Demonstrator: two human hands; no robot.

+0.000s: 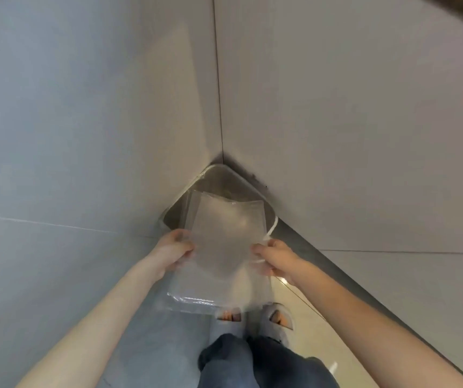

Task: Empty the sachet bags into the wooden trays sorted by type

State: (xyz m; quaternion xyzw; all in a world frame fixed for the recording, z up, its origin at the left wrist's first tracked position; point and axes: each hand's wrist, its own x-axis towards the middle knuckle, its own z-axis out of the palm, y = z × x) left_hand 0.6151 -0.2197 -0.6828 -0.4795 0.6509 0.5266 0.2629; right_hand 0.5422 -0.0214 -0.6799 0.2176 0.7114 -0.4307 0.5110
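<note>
I hold clear, see-through plastic sachet bags [221,247] in front of me, and they look empty. My left hand [173,252] grips their left edge and my right hand [276,257] grips their right edge. The bags hang over a metal bin [224,177] that stands on the floor in the corner of two walls. A thin white strip [271,228] curls up from my right hand. No wooden trays or sachets are in view.
Grey walls [84,121] meet in a corner right behind the bin. Below the bags are my jeans [252,359] and slippered feet [277,317] on a shiny tiled floor [308,331].
</note>
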